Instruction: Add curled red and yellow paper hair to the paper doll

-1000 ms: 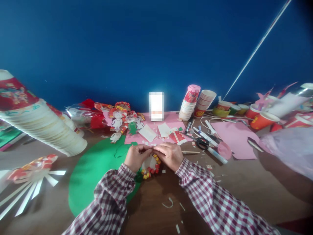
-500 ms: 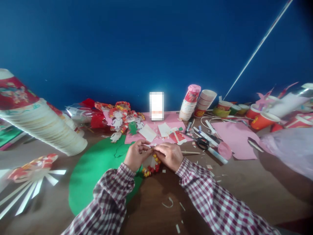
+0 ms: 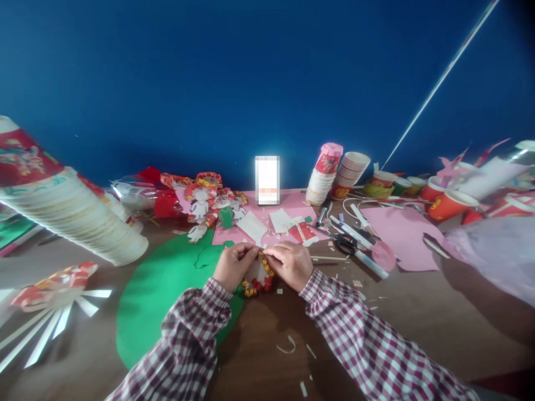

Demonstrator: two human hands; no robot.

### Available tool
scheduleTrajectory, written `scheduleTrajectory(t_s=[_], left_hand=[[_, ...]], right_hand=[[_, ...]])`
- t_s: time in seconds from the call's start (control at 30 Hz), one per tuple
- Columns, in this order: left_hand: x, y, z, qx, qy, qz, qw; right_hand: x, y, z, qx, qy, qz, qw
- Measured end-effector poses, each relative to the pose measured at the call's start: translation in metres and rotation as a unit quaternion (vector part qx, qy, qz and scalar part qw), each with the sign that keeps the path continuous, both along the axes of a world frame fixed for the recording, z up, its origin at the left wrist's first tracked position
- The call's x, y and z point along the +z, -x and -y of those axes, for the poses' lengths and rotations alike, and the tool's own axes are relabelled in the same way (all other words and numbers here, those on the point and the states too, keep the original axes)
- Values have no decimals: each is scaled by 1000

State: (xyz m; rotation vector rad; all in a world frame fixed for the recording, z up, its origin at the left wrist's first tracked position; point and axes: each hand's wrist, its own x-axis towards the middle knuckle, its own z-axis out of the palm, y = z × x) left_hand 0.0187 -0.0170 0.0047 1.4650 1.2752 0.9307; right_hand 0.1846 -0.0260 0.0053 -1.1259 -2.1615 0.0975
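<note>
My left hand point(image 3: 234, 267) and my right hand point(image 3: 293, 266) come close together in front of the pink sheet, fingertips bent in a pinch. Between and below them is a small red-and-yellow paper ring point(image 3: 266, 283) with curled edges and a pale middle. Both hands grip its upper edge, which the fingers partly hide. Beneath my left wrist lies a large green paper sheet point(image 3: 159, 301). Beyond my hands, white paper pieces point(image 3: 252, 226) and a red-and-white scrap point(image 3: 304, 233) rest on the pink sheet point(image 3: 288, 203).
Finished paper figures point(image 3: 209, 200) are heaped at the back left. Black-handled scissors point(image 3: 346, 245) and pens lie right of my hands. Cup stacks point(image 3: 321, 181) stand behind, and a long cup stack point(image 3: 96, 217) leans at left. A cut cup with splayed strips point(image 3: 56, 298) lies at front left.
My fingertips have shifted slightly and the left fingers have closed together more. The ring has turned a little, so more of its pale middle shows.
</note>
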Motion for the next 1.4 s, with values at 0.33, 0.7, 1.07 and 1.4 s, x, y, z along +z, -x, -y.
scheduleTrajectory(t_s=[0.33, 0.7, 1.07, 1.4], left_hand=[[-1, 2, -1, 0, -48, -64, 997], [5, 3, 0, -27, -55, -109, 992], [-1, 1, 1, -9, -68, -117, 991], [-3, 1, 0, -3, -62, -93, 994]], right_hand=[[-1, 0, 0, -12, -2, 5, 1000], [-1, 2, 1, -3, 3, 24, 1000], [-4, 2, -2, -2, 28, 3, 1000], [-5, 0, -4, -1, 43, 3, 999]])
